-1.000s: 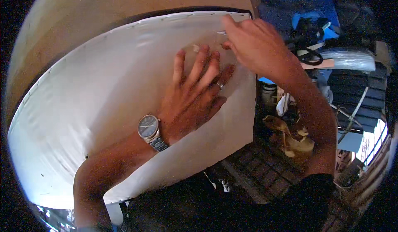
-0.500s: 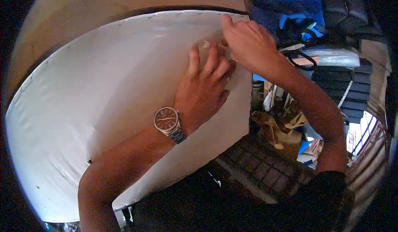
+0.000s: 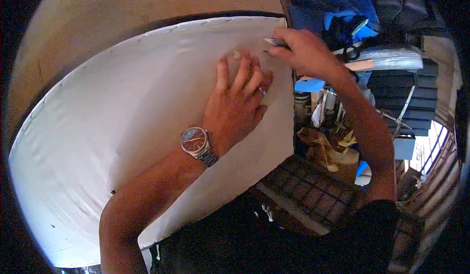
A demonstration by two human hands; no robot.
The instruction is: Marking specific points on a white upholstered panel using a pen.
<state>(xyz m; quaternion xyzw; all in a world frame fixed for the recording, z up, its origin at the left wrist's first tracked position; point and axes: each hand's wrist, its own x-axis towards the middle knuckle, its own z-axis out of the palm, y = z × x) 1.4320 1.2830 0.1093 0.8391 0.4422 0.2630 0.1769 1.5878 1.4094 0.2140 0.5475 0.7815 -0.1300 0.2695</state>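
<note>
My left hand (image 3: pixel 239 93) lies flat, fingers stretched and slightly spread, on a broad white fabric panel (image 3: pixel 161 68). A ring and a metal wristwatch (image 3: pixel 195 141) are on this hand and wrist. Just beyond its fingertips is a small pale scrap (image 3: pixel 237 54). My right hand (image 3: pixel 308 51) is curled round a tool with a pointed metal blade (image 3: pixel 277 43), over the panel's far right corner. The tool's handle is hidden in the fist, so its exact kind does not show. Below the blade a small dark mark or tip (image 3: pixel 265 52) shows; I cannot tell which.
A brown wooden surface (image 3: pixel 161 4) borders the panel's stitched far edge. To the right lie a clear plastic-wrapped bundle (image 3: pixel 391 58), crumpled brown paper (image 3: pixel 333 151) and blue material (image 3: pixel 333 0). A dark grid-like rack (image 3: pixel 313 186) stands near the lower right.
My right hand has shifted slightly right and turned, so the pointed blade now shows. My left hand stays spread on the fabric, a little further left in the picture.
</note>
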